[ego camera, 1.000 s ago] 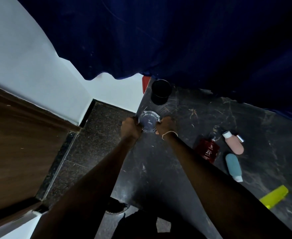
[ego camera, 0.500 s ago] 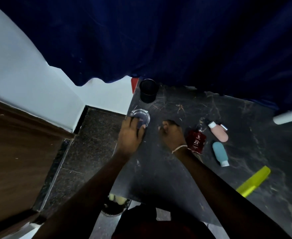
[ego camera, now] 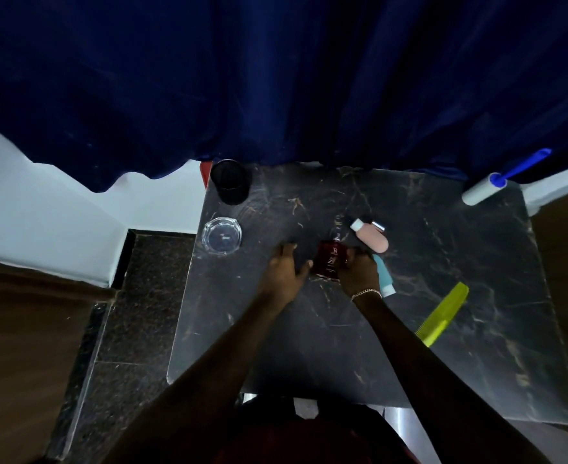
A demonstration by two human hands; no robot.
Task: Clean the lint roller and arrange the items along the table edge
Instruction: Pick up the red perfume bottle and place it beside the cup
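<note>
the red bottle (ego camera: 330, 260) lies near the middle of the dark marble table (ego camera: 309, 346), and it is being closed on from both sides: the right hand (ego camera: 359, 272) is curled against its right flank with fingers wrapped on the glass, while the left hand (ego camera: 284, 269) is spread flat beside it, its thumb just touching the bottle's left edge, nothing yet gripped by that hand. whether the right hand's hold is firm cannot be told, since the fingertips are partly hidden. the lint roller (ego camera: 485, 188) is seen at the far right corner of the table, well apart from the hands, its blue handle overhanging the edge. the glass ashtray (ego camera: 221, 235) and the black cup (ego camera: 230, 180) already stand along the left edge. several risks can be judged from here: the smooth bottle could slip if lifted on one side only; the pink bottle (ego camera: 371, 236) and the teal bottle (ego camera: 384, 274), lying just beside the right hand, could be knocked or rolled as the red bottle is drawn away; the ashtray could be struck if the bottle is set down too close. the yellow comb (ego camera: 443, 314) lies clear of this move.
</note>
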